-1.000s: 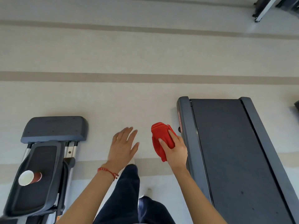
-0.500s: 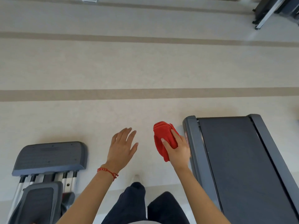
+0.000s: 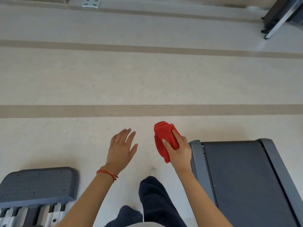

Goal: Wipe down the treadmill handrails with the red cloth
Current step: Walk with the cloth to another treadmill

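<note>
Gripping a folded red cloth [image 3: 165,141], the right hand [image 3: 179,152] has its fingers wrapped over the front of the bundle and its thumb tucked behind, so the hand is closed firmly around it in mid-air. One loose end of the cloth hangs down below the palm. Beside it, the left hand [image 3: 122,148] is open and holds nothing, fingers spread and palm facing down, with a red string bracelet [image 3: 107,173] on the wrist. Just to the right of the cloth lies the rear end of a treadmill [image 3: 195,159], its dark belt [image 3: 244,181] running toward the bottom edge of the view. To the lower left sits the grey footplate [image 3: 36,184] of another machine. Below, dark trouser legs [image 3: 157,199] and a pale shoe tip [image 3: 151,172] stand on a beige floor [image 3: 147,82] with darker stripes. No handrails are visible, so wiping appears not to have started. Walking with eyes down between two machines risks a toe catching the treadmill's raised edge, and the dangling end could snag on it.
</note>
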Tool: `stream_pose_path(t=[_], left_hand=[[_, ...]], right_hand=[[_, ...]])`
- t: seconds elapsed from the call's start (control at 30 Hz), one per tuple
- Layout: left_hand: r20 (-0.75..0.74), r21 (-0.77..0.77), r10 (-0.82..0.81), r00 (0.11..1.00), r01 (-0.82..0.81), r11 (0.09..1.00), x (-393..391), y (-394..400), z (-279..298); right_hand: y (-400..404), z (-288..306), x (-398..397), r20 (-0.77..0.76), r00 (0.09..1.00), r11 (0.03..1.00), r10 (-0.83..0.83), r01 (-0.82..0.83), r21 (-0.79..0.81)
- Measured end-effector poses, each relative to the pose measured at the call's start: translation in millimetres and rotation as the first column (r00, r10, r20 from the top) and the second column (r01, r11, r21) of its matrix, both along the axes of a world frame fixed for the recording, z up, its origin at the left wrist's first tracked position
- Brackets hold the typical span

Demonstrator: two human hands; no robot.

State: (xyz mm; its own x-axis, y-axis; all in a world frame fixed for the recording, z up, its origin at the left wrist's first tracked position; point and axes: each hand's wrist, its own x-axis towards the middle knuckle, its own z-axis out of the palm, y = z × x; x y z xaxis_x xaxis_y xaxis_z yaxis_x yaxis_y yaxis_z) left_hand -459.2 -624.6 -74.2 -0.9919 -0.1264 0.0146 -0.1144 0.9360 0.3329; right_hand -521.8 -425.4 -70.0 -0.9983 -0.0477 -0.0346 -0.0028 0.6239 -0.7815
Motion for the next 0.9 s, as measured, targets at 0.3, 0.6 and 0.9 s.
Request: stream_pose_path(t=[0.3,0.6,0.9], left_hand=[[-0.027,0.001,0.01,1.0,-0.01,1.0,-125.8,-19.2,10.7],[-0.05,0.013,-0.091,0.995,0.091,0.996,-274.3,-76.1,4.1],[-0.054,0.011,-0.17,0.984,0.171,0.985,-400.3,-131.9,8.7]], right_hand=[[-11.7,6.0,-130.3,0.021,1.0,1.0,-0.015,0.015,-0.017],[-61.5,3.0,-253.8,0.016,0.995,0.995,-0.099,0.099,-0.033],[-109.5,11.5,-359.3,-0.001,0.984,0.983,-0.179,0.179,-0.036]])
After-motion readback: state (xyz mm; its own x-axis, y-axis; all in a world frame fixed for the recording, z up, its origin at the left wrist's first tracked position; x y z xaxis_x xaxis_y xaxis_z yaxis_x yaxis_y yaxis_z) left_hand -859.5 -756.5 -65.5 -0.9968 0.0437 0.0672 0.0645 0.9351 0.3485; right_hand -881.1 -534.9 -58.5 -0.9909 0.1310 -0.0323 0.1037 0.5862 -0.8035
